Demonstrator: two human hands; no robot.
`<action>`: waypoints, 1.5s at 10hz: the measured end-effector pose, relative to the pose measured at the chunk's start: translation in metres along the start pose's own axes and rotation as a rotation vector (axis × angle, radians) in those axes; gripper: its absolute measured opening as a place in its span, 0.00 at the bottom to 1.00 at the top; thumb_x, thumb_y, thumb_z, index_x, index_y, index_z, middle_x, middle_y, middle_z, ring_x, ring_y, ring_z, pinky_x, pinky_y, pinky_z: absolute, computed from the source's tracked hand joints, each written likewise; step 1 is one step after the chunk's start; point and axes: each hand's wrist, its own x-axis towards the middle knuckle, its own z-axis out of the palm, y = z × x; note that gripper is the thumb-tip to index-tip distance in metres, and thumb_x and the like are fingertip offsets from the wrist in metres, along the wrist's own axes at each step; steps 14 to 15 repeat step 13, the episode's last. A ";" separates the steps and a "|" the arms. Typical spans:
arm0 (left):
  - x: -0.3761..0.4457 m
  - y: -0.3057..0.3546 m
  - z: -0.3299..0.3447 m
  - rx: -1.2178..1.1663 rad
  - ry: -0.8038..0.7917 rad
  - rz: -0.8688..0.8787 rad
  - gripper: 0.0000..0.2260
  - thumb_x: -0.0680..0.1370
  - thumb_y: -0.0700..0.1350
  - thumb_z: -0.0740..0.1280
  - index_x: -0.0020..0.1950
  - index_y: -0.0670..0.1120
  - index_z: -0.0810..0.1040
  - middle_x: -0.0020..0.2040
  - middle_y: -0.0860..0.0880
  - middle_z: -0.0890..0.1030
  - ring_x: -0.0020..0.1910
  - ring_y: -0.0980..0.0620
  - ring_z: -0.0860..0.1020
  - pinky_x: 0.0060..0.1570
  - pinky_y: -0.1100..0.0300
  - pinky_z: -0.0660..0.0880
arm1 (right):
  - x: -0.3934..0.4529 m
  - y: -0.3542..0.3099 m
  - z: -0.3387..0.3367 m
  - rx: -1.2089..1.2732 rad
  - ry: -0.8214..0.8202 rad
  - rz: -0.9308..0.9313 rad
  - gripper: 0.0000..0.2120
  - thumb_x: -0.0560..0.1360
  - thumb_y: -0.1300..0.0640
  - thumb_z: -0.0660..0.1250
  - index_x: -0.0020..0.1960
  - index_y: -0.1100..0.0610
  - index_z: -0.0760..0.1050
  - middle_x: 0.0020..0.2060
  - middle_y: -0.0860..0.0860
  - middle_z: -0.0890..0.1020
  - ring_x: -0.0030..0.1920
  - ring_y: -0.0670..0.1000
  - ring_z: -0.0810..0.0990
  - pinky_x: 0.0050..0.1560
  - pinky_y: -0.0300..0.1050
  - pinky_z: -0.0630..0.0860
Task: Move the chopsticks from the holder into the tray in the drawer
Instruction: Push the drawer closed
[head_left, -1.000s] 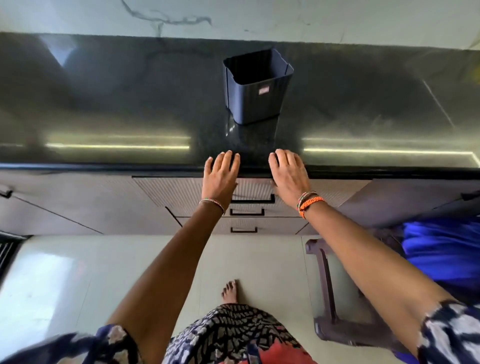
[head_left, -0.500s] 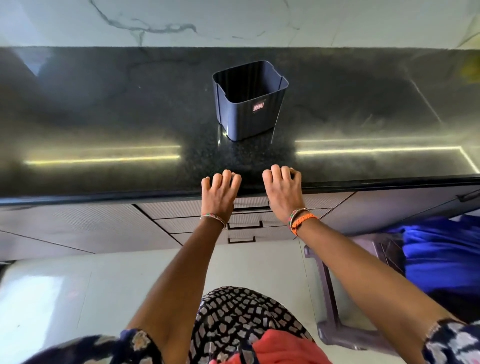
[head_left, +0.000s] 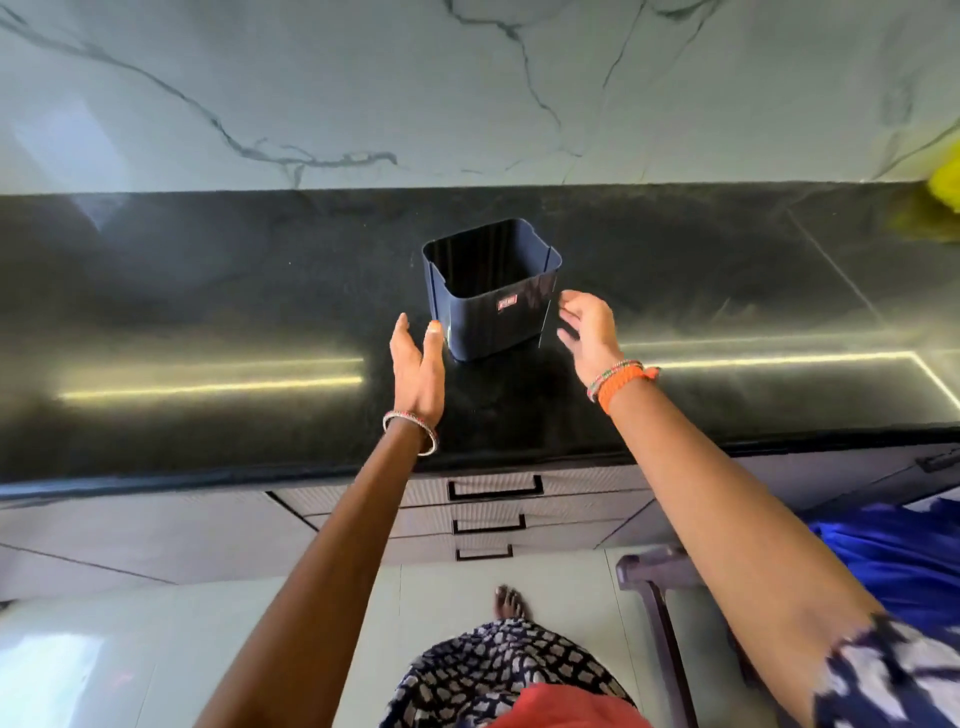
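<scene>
The dark plastic holder, seemingly empty, light and rigid, is being flanked mid-worktop by the spread left hand and loosely opened right hand, side walls probably being best gripped.

Holder: dark blue plastic, smooth, semi-gloss, small printed label on front. Table: black speckled stone, highly polished, mirrored light strips. Wall: pale marble-look slab, grey veined, glossy. Drawer fronts: grey, finely ribbed, matt; handles black, metal-like. Floor: light tile, glossy. Chair: dark moulded plastic. Left wrist bangle: shiny metal. Right wrist bands: braided orange thread. Dress: printed cloth.
</scene>
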 end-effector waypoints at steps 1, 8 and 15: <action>0.027 0.001 0.010 -0.025 -0.010 -0.007 0.27 0.82 0.52 0.52 0.77 0.44 0.47 0.79 0.47 0.48 0.77 0.52 0.50 0.76 0.57 0.49 | 0.036 -0.009 0.012 0.196 0.018 0.091 0.12 0.77 0.58 0.55 0.41 0.56 0.76 0.38 0.51 0.80 0.44 0.50 0.78 0.52 0.44 0.72; 0.055 -0.006 -0.019 -0.512 -0.254 -0.119 0.25 0.81 0.57 0.47 0.71 0.44 0.66 0.69 0.39 0.72 0.69 0.42 0.70 0.70 0.44 0.66 | 0.031 0.032 0.045 0.295 0.014 0.018 0.12 0.64 0.41 0.67 0.41 0.43 0.85 0.39 0.43 0.87 0.42 0.45 0.86 0.39 0.39 0.79; 0.056 0.005 -0.028 -0.417 -0.310 -0.236 0.24 0.80 0.61 0.47 0.60 0.53 0.77 0.60 0.49 0.79 0.61 0.54 0.76 0.72 0.50 0.63 | 0.000 0.035 0.042 0.258 0.064 0.054 0.19 0.79 0.45 0.55 0.45 0.50 0.84 0.44 0.47 0.87 0.54 0.51 0.81 0.53 0.46 0.76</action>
